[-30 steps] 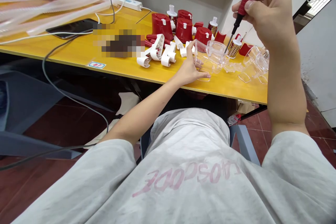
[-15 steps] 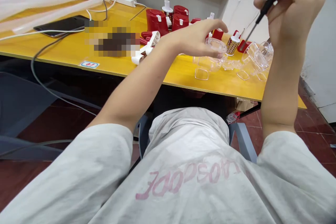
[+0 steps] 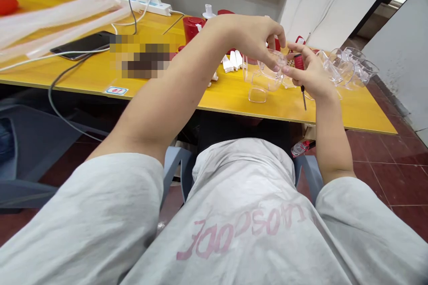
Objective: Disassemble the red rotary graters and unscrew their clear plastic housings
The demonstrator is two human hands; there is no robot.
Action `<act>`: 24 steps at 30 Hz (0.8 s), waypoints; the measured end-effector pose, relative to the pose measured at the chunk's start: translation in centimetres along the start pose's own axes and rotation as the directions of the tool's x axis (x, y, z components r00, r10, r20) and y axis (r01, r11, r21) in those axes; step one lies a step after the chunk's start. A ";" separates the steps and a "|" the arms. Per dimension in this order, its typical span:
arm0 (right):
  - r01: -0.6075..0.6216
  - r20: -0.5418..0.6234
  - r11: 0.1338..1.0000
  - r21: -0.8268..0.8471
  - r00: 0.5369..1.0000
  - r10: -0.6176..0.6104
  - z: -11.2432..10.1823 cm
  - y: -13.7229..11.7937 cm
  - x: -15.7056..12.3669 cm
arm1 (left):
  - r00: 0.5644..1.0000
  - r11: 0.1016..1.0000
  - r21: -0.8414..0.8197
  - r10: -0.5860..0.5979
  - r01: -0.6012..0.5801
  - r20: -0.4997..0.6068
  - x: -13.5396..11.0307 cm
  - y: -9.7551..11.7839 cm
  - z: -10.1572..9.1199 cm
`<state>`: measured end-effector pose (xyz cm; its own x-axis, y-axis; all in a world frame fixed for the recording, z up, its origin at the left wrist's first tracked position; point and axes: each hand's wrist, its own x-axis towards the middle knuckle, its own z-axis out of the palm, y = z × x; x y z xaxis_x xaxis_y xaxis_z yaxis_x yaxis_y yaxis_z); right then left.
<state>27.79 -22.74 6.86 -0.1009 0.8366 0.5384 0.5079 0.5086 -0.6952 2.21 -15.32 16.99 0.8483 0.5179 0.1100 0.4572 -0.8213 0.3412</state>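
My left hand [image 3: 257, 42] hovers over the yellow table [image 3: 234, 93] with its fingertips pinched on the rim of a clear plastic housing [image 3: 267, 73]. My right hand [image 3: 309, 75] meets it from the right, fingers closed round a red-handled screwdriver [image 3: 300, 69] whose thin shaft points down toward me. The two hands nearly touch at the housing's rim. A clear square lid [image 3: 257, 94] lies flat just in front of the housing.
Red plastic parts [image 3: 193, 26] and white plastic pieces [image 3: 232, 61] lie behind my left arm. More clear housings [image 3: 351, 69] sit at the right. A phone [image 3: 83, 43], cables, a power strip [image 3: 147, 4] and translucent strips [image 3: 50, 18] occupy the left.
My right hand came down from high at the right to the housing, turning the screwdriver's tip downward. My left hand moved onto the housing's rim and pinched it.
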 end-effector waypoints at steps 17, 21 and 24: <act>0.349 -0.647 0.917 0.191 0.748 -0.150 -1.9 -5.9 -2.6 | 0.996 0.994 -0.094 -0.041 0.049 0.084 -2.0 1.5 -0.9; 0.329 -0.607 0.939 0.102 0.768 -0.203 -0.6 -6.2 -2.7 | 0.995 0.994 -0.098 -0.029 0.037 0.090 -1.6 1.7 -0.8; 0.319 -0.623 0.947 0.043 0.749 -0.224 -1.0 -6.1 -2.8 | 0.994 0.993 -0.110 -0.026 0.038 0.109 -1.3 1.5 -0.7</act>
<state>25.86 -28.37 10.04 0.3441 0.3864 0.8558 0.4117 0.7570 -0.5073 1.65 -17.04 18.01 0.8601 0.5101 -0.0014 0.4571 -0.7695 0.4460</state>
